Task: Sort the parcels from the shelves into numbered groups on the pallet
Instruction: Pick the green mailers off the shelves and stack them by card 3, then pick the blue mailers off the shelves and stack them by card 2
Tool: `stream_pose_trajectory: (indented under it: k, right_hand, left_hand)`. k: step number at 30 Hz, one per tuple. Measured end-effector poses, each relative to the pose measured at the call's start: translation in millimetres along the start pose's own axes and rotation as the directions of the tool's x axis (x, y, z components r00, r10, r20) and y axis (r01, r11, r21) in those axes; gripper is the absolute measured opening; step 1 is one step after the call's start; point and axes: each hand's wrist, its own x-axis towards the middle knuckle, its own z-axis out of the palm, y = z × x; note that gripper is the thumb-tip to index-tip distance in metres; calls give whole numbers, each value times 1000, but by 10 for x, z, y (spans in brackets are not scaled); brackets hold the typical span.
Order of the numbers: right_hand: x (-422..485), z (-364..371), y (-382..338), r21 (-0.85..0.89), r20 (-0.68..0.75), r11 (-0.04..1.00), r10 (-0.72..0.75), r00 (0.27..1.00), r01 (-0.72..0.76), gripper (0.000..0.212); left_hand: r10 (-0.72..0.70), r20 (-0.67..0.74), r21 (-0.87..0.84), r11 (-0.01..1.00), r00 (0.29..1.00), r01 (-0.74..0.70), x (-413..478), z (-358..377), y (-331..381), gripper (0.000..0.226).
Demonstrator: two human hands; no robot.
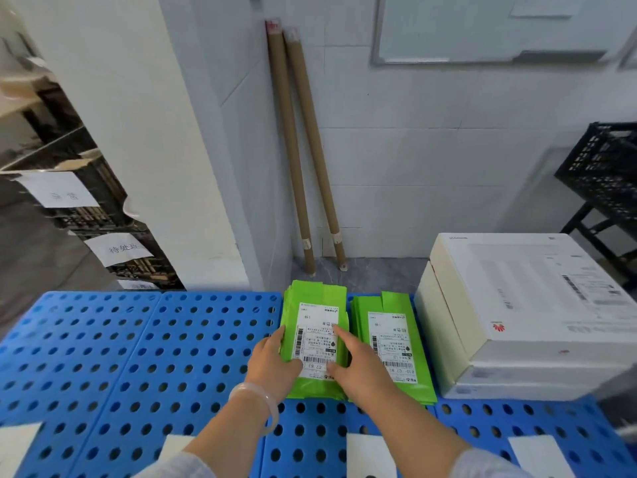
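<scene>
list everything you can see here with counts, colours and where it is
pallet: one, blue with holes, across the foreground
left parcel stack: one, green with white label, far part of pallet
right parcel stack: one, green with white label, just right of the first
boxes: at least two, white, stacked on pallet's right
paper slips: four, white, pallet's near edge
tubes: two, brown, leaning in the wall corner
shelf crates: at least two, black, far left, with white paper signs
crate: one, black, on a stand at right
whiteboard: one, white, upper wall
bracelet: one, pale, left wrist
left hand: grips left parcel stack's left edge
right hand: grips its right side
</scene>
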Motion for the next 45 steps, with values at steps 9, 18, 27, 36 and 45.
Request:
stream_pose_trajectory:
  k: [9,18,27,36,45]
  right_hand:
    - [-168,-400,-128,-291,-202,948,-193,960,130,74]
    - [-997,-1273,-320,-657,-453,748,-288,844,-97,89]
    - [-2897,-1634,-133,-511,-759,649,-35,650,-563,100]
    - [-5059,-1363,-52,-221,-930,540,133,342,-812,99]
    - [-6902,-977,-74,6,-976,422,200,86,-907,97]
  left_hand:
    - [230,-32,313,927,973,-208,-181,-146,346,76]
    - [657,153,585,542,739,-603,-629,-215,1443,80]
    - [853,429,449,85,298,-890,-1847,350,2264,81]
    - [855,503,163,-239,-127,-957,-3696,945,2464,82]
    - [818,456,-4,-393,-351,-920,-5646,1112,2301,81]
